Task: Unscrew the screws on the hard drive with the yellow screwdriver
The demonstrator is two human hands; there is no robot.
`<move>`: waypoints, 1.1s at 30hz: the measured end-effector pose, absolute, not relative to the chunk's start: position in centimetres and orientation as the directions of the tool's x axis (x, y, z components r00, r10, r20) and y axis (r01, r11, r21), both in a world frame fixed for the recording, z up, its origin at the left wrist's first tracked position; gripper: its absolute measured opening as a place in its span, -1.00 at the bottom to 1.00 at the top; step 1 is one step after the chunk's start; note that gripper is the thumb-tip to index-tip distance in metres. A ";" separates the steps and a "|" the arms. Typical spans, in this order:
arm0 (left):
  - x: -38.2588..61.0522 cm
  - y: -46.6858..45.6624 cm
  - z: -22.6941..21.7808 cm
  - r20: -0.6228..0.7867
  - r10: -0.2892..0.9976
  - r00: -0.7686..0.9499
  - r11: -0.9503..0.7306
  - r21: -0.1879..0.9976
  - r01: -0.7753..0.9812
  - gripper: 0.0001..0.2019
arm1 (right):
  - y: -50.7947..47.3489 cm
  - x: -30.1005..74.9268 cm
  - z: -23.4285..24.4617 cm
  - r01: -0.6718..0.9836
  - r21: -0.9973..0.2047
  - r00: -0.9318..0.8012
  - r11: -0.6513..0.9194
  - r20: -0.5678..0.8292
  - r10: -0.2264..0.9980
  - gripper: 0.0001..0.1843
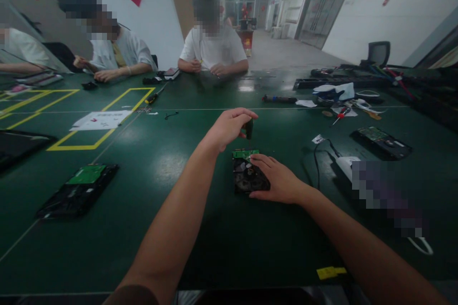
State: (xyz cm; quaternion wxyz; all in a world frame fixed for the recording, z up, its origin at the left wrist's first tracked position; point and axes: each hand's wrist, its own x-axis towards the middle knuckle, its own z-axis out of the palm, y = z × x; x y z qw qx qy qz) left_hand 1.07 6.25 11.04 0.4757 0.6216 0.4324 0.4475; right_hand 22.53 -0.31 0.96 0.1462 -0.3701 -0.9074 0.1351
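A black hard drive with a green circuit board at its far end lies on the green table. My right hand rests on the drive's right side, fingers wrapped over its edge, holding it down. My left hand hovers just above the drive's far end, fingers closed round the dark handle of a screwdriver that points down at the circuit board.
Another opened drive lies at the left and one at the right. A white paper sits in a yellow-taped box. Tools, cables and a white adapter clutter the right. Three people sit along the far edge.
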 end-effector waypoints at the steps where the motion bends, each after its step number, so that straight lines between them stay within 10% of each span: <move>1: 1.1 6.3 10.9 0.142 0.962 0.233 -0.162 0.984 0.071 -0.79 | -0.3 22.5 1.0 0.634 -0.354 -0.682 0.688 0.164 0.713 0.05; 33: 2.2 5.9 10.8 0.055 0.957 0.284 -0.029 0.995 -0.096 -0.98 | -0.8 22.7 1.3 0.659 -0.313 -0.642 0.684 0.240 0.728 -0.01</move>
